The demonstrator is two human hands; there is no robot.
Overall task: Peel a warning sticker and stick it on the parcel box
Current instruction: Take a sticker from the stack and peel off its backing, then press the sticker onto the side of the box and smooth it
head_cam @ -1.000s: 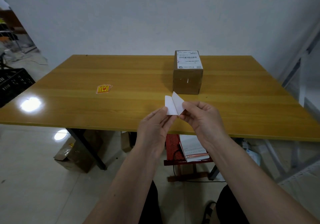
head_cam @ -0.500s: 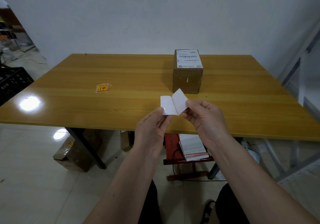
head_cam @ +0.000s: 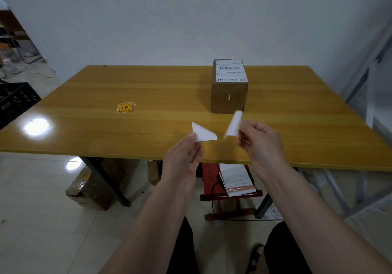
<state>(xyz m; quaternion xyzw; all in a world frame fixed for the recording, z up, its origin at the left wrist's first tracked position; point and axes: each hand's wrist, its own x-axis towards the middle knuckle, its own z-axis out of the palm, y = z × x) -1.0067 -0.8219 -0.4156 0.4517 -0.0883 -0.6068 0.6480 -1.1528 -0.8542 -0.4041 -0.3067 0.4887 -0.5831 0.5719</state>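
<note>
A brown parcel box [head_cam: 229,97] with a white shipping label on top stands on the wooden table [head_cam: 148,87], right of centre. My left hand [head_cam: 182,159] pinches a white piece of paper [head_cam: 202,133] that looks triangular. My right hand [head_cam: 261,140] pinches a second white piece [head_cam: 233,125], blurred and standing upright just in front of the box. The two pieces are apart, both showing white sides, so I cannot tell which is the sticker and which the backing. A small stack of yellow-and-red warning stickers [head_cam: 125,107] lies on the table to the left.
A black crate [head_cam: 14,101] stands on the floor at far left. Under the table are a cardboard box [head_cam: 91,186] and a red stool with papers [head_cam: 229,186]. A metal shelf frame [head_cam: 371,82] stands at the right.
The two white pieces were joined and held close together; now they are pulled fully apart, the left hand staying put and the right hand moving right and up.
</note>
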